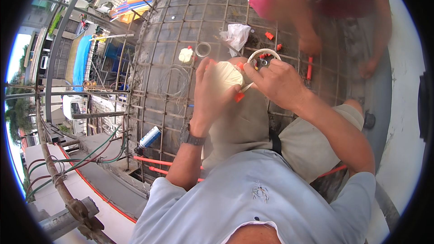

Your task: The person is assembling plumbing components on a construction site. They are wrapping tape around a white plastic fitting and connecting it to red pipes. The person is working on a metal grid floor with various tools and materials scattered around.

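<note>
My left hand [204, 104] grips a small box [229, 76] wrapped in cream tape, with orange connector ends [239, 97] sticking out of its sides. Just right of it, the fingers of my right hand [281, 83] are closed on a roll of masking tape [271, 52]. A short strip of tape seems to run from the roll to the box. Both hands are above my knees. Past my left hand, another taped box [186, 55] with an orange end lies on the rebar grid, beside a clear ring-shaped roll [203, 49].
Rebar grid [181, 22] covers the deck. A plastic bag [236, 37], orange fittings [269, 35] and coiled wire [174, 81] lie on it. A blue-white canister [150, 137] and orange pipes [153, 159] are at left. A co-worker's hand [310, 45] is near an orange pipe [309, 68].
</note>
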The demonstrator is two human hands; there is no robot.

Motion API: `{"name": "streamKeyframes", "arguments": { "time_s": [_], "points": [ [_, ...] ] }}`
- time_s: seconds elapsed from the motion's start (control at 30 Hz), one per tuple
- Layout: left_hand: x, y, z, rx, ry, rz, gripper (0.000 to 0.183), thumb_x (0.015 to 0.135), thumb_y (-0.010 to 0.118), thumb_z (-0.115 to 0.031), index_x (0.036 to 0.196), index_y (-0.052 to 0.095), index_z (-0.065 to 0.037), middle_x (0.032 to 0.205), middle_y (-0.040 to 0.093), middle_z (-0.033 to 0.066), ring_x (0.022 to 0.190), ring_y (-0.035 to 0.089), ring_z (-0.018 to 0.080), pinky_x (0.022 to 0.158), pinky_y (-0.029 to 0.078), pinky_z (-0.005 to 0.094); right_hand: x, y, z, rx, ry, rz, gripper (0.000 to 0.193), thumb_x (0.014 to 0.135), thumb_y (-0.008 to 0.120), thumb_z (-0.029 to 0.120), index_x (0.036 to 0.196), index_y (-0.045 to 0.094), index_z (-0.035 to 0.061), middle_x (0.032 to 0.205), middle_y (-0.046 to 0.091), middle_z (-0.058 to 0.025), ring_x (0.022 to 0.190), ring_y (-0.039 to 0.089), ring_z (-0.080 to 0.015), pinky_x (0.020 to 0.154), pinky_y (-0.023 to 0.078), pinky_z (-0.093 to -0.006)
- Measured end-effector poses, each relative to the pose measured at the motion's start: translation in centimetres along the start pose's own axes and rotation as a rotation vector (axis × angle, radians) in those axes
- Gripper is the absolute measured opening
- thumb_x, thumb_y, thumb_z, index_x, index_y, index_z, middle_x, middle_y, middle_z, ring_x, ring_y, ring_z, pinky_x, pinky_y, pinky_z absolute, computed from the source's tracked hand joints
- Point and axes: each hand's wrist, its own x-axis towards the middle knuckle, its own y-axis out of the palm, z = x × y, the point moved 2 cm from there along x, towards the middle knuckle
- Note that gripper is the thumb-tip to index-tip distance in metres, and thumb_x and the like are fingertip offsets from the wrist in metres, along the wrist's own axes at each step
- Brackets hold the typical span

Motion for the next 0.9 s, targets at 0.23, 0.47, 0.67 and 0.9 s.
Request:
{"name": "streamKeyframes", "arguments": {
  "time_s": [0.23, 0.47, 0.67, 0.9],
  "points": [
    [0.8, -0.4, -1.1, 0.040, 0.011, 0.050, 0.084, 0.080, 0.090, -0.026, 0.149, 0.050, 0.002, 0.155, 0.049, 0.0272, 0.142, 0.053, 0.0451, 0.112, 0.051, 0.0484, -0.2, 0.5, -1.0, -0.048, -0.065, -0.149, 0.064, 0.076, 0.088, 0.032, 0.129, 0.069, 0.0032, 0.075, 0.055, -0.0029, 0.071, 0.058, -0.0213, 0.088, 0.059, -0.0383],
    [2.7, -1.5, -2.2, 0.046, -0.055, 0.251, 0.088, 0.085, 0.088, -0.031, 0.152, 0.048, 0.010, 0.159, 0.047, 0.0265, 0.143, 0.053, 0.0431, 0.116, 0.048, 0.0465, 0.4, -0.1, -1.5, -0.151, -0.213, -0.270, 0.047, 0.079, 0.086, 0.031, 0.113, 0.072, 0.0014, 0.074, 0.054, -0.0035, 0.068, 0.058, -0.0211, 0.092, 0.059, -0.0405],
    [3.1, -0.8, -2.1, 0.075, 0.021, 0.250, 0.083, 0.086, 0.083, -0.030, 0.152, 0.049, 0.008, 0.160, 0.047, 0.0262, 0.144, 0.051, 0.0446, 0.118, 0.045, 0.0477, 1.7, -0.3, -1.0, -0.069, -0.115, -0.105, 0.039, 0.079, 0.086, 0.032, 0.103, 0.073, 0.0042, 0.073, 0.061, -0.0035, 0.069, 0.064, -0.0216, 0.080, 0.057, -0.0379],
    [2.3, 0.0, -0.8, -0.033, 0.106, 0.146, 0.081, 0.082, 0.087, -0.032, 0.149, 0.055, 0.000, 0.153, 0.053, 0.0218, 0.140, 0.052, 0.0423, 0.115, 0.045, 0.0499, 3.4, -0.8, -0.8, 0.149, 0.051, -0.018, 0.029, 0.082, 0.083, 0.032, 0.096, 0.073, 0.0085, 0.074, 0.072, -0.0094, 0.077, 0.073, -0.0302, 0.075, 0.058, -0.0423]
  ]
}}
